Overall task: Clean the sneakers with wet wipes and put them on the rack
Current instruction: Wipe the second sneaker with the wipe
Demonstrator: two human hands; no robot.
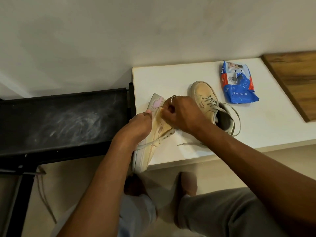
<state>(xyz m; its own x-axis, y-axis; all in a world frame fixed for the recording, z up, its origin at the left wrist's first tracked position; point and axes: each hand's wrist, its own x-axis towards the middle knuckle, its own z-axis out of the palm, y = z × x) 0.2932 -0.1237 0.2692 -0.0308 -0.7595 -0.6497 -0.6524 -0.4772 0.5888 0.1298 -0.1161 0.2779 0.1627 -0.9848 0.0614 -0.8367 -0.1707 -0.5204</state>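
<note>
A cream sneaker (150, 147) with a pink heel patch lies tilted on its side at the front left corner of the white table (266, 127), its toe past the table edge. My left hand (139, 124) grips its upper from the left. My right hand (181, 113) has curled fingers pinching a small, yellowish wipe against the shoe near the heel. The second cream sneaker (206, 98) stands upright behind my right hand, laces loose. A blue wet wipes pack (238, 84) lies on the table to the right of it.
A black rack (61, 120) with a dusty top shelf stands directly left of the table. A wooden board (297, 82) lies at the table's right end. A loose lace (44, 195) hangs from the rack. My legs and feet are below on the floor.
</note>
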